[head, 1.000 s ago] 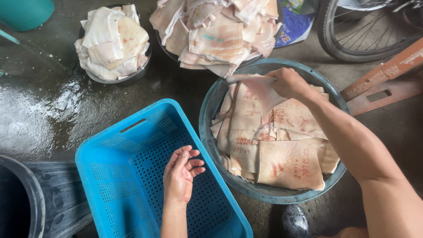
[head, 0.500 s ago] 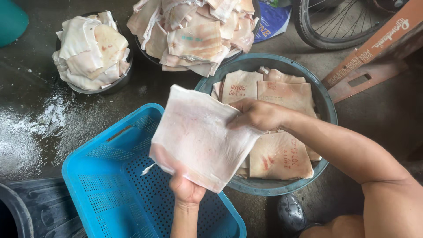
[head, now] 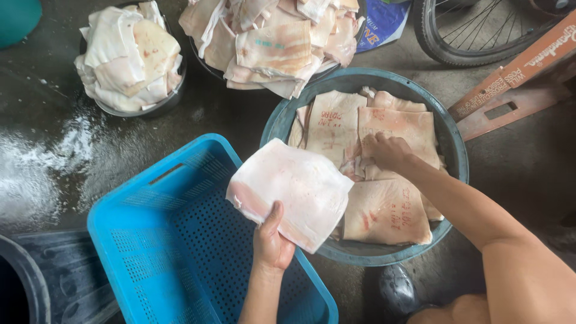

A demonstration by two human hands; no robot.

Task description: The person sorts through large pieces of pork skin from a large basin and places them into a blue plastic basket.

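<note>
My left hand (head: 272, 240) grips the lower edge of a pale pink slab of pork skin (head: 294, 189) and holds it over the right rim of a blue perforated plastic crate (head: 150, 252). My right hand (head: 387, 151) reaches into a round grey-blue basin (head: 354, 81) and rests with curled fingers on the stacked, stamped skin slabs (head: 390, 210) inside; whether it grips one I cannot tell.
Two dark bowls heaped with more skin pieces stand at the back, one at the left (head: 129, 57) and one in the middle (head: 279, 42). A bicycle wheel (head: 480, 36) and an orange wooden frame (head: 516, 78) lie at the upper right. The concrete floor (head: 42, 168) is wet.
The slab was lifted out of the basin by my right hand and passed to my left, which now holds it alone over the crate. My right hand has gone back into the basin.
</note>
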